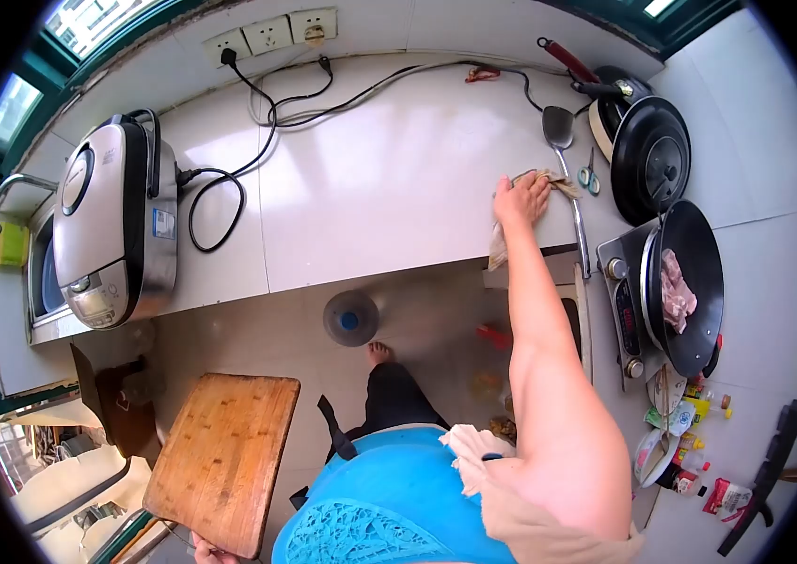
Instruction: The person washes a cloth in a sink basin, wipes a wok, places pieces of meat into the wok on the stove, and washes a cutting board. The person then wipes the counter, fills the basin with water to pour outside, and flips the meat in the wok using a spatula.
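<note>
My right hand (522, 199) presses a beige cloth (563, 184) flat on the white countertop (370, 179), its fingers stretched over the fabric. Close beside it lie a long-handled metal spatula (558, 127) and small scissors (589, 177). Low on the left, my left hand (213, 550) grips the bottom edge of a wooden cutting board (224, 461), which hangs away from the counter. Only part of that hand shows. To the right, a black wok (707, 282) holds a piece of raw meat (676, 291).
A rice cooker (116, 221) stands at the counter's left, its black cord (238, 202) running toward the wall sockets (268, 36). At right are a black lid (652, 160), an induction cooker (626, 310) and several condiment bottles (690, 479). A water jug (351, 318) stands on the floor.
</note>
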